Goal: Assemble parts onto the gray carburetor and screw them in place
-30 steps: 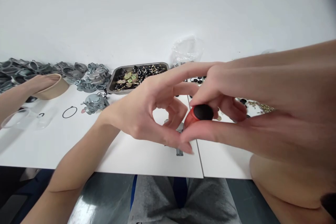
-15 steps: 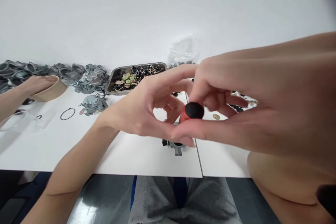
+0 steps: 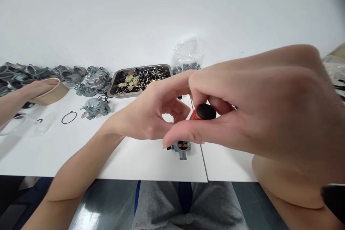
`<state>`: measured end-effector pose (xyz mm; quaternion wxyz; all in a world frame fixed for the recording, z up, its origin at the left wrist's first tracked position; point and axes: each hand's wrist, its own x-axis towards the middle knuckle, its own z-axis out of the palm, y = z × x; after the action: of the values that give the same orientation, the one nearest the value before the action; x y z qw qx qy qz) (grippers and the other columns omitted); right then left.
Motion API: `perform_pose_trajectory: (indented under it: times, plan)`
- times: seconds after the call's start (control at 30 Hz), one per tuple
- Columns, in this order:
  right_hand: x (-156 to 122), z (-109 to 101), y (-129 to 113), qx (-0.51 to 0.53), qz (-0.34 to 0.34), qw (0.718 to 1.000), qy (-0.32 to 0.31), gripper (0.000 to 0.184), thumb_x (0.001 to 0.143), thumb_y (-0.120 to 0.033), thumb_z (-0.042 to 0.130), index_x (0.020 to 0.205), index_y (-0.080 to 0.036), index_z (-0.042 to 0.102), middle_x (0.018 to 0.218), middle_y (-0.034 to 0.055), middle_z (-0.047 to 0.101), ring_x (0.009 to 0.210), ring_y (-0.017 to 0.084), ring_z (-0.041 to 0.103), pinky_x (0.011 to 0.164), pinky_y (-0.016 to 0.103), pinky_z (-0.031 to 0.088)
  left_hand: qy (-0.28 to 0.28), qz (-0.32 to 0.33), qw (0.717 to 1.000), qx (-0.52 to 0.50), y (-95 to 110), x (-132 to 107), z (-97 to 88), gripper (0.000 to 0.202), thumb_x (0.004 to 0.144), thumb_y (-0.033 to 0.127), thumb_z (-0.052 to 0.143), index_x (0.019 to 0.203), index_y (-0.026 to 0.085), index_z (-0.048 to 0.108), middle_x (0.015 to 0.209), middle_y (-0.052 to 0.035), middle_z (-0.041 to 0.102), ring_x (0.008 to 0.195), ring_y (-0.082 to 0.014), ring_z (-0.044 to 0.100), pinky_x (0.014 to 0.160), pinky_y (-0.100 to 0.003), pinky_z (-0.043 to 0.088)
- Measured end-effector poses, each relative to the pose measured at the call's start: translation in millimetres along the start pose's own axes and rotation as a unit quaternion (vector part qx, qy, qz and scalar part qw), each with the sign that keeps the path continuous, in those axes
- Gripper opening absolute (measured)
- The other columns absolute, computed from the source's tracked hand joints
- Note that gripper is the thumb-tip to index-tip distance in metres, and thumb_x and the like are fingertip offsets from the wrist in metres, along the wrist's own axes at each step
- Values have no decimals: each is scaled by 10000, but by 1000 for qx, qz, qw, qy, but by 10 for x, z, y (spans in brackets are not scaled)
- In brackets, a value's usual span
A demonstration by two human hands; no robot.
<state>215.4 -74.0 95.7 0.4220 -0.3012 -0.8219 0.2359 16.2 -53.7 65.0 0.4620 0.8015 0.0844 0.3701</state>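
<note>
Nearest the camera, the right hand [image 3: 269,111] is pinching the round black-capped end of a red screwdriver [image 3: 202,112], its grip clamped on the handle between thumb and forefinger. The left hand [image 3: 151,115] is curling just beside it, fingers bent toward the small grey carburetor [image 3: 180,147] sitting on the tabletop [image 3: 129,158] below the tool; whether those fingers are actually touching the part or the shaft I cannot tell, as the hands are hiding the contact.

The screwdriver is looking light and stiff, its cap smooth and probably a little slippery, so the ribbed red barrel would likely be the surer place to take hold. The carburetor is looking like dense cast metal, small and liable to turn under the tool unless it is being held by its body.

Farther off, a metal tray [image 3: 113,87] of mixed small parts is sitting behind the hands, a clear bag [image 3: 188,55] of dark bits beside it. To the left, a loose carburetor [image 3: 94,107], a black O-ring [image 3: 69,117] and a heap of grey castings [image 3: 81,75] are lying well apart from the work. At the far left another person's hand [image 3: 40,86] is resting on a paper cup [image 3: 52,95].
</note>
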Motion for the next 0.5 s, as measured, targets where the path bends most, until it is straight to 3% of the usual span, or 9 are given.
perform_pose_trajectory:
  times: [0.07,0.17,0.23,0.33,0.5]
  plan:
    - [89,-21,-124,-54,-40,995,-75,220,780,-488,733,754,-277,677,850,-110,683,778,76,679,547,156,546,19,-10,1000,8,5,-8,-10,334,834,355,642,1138,222,603,1017,62,655,830,-115,669,691,-203,531]
    - [100,-188,-157,-112,-75,979,-152,21,848,-342,702,861,-326,701,893,-144,683,688,18,644,557,138,520,-3,-44,999,-16,77,-8,-52,365,795,140,685,1142,232,617,940,34,670,808,-127,677,645,-194,548]
    - [66,-282,-112,-104,-59,983,-142,37,857,-359,681,887,-341,694,923,-153,679,759,32,667,562,132,518,-34,-69,997,-33,124,-3,-66,431,780,63,671,1168,237,603,975,-19,684,799,-153,686,621,-216,566]
    - [33,-246,-90,-65,-22,995,-75,143,817,-445,714,817,-309,672,902,-118,679,924,112,687,563,157,542,-46,-65,997,-23,130,1,-32,425,748,97,724,1124,235,581,1059,-55,664,841,-188,686,686,-277,581]
    - [39,-46,-242,-59,-20,995,-73,202,794,-461,741,755,-291,638,753,-108,659,867,121,690,546,179,534,-5,-19,1000,4,19,4,41,469,695,171,809,1083,232,554,890,15,610,784,-134,664,653,-230,569]
